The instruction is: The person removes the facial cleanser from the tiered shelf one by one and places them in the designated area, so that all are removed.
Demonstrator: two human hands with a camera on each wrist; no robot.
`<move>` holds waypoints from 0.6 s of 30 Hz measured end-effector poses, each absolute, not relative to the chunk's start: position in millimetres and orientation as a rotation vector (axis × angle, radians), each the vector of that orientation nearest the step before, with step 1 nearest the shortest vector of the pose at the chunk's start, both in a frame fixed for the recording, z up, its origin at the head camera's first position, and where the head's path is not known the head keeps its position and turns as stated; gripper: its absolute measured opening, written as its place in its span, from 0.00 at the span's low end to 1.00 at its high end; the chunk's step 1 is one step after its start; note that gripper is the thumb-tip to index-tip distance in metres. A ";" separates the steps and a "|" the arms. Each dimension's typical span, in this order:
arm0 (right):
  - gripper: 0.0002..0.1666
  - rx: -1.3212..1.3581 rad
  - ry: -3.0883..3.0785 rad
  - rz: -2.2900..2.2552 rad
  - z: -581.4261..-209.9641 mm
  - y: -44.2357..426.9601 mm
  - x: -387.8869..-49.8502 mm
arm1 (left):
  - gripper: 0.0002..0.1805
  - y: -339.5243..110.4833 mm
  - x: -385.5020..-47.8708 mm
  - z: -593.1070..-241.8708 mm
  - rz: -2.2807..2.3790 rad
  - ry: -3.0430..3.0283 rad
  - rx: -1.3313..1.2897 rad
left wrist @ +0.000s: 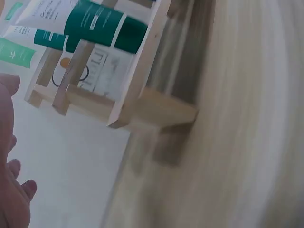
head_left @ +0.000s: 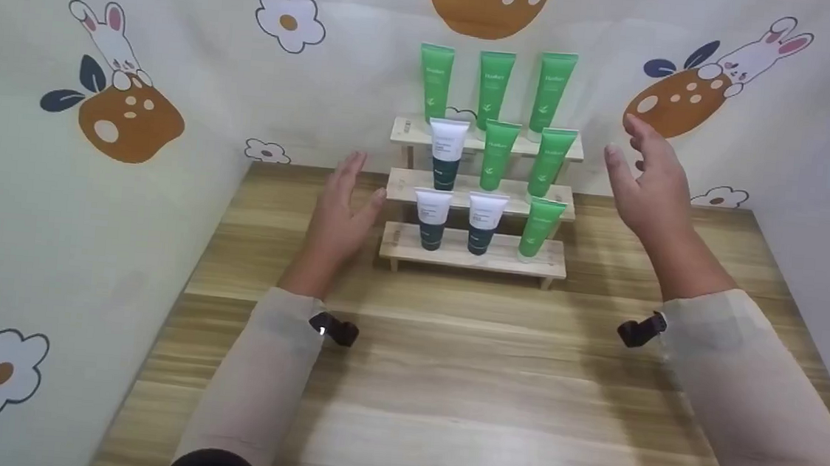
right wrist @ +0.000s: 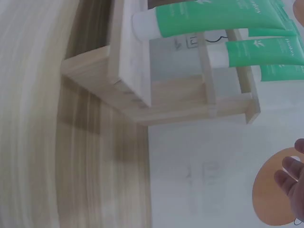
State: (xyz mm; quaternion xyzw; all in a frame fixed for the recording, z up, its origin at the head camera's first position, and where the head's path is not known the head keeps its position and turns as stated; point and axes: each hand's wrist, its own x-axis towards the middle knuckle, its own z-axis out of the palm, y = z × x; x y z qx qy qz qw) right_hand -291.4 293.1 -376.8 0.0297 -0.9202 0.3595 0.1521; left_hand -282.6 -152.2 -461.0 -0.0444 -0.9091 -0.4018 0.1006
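Observation:
A three-step wooden rack [head_left: 476, 260] stands at the back of the table, with a row of upright squeeze tubes on each step. The top step carries green tubes [head_left: 495, 87]. On the middle step a white and dark-green tube [head_left: 447, 154] stands left of two green ones. Two white and dark-green tubes [head_left: 485, 224] share the bottom step with a green tube [head_left: 540, 228] at its right end. My left hand [head_left: 340, 220] is beside the rack's left end, holding nothing, fingers extended. To the rack's right, my right hand [head_left: 656, 181] is raised and apart from it, also without anything in it.
The wood-grain table [head_left: 447, 384] stretches in front of the rack. Behind and at both sides rise pale walls [head_left: 352, 95] printed with rabbits, oranges and flowers. Small black cameras [head_left: 333, 328] sit on both wrists.

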 end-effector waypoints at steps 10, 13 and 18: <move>0.34 0.052 -2.518 1.290 -354.4 278.9 -297.7 | 0.35 -140.7 -266.2 -492.6 -1.697 -2.489 0.071; 0.33 0.048 -2.471 1.347 -349.3 274.9 -300.9 | 0.34 -138.6 -263.7 -497.3 -1.743 -2.469 0.080; 0.30 0.026 -2.422 1.397 -341.1 268.3 -306.2 | 0.34 -139.2 -262.3 -505.9 -1.799 -2.451 0.042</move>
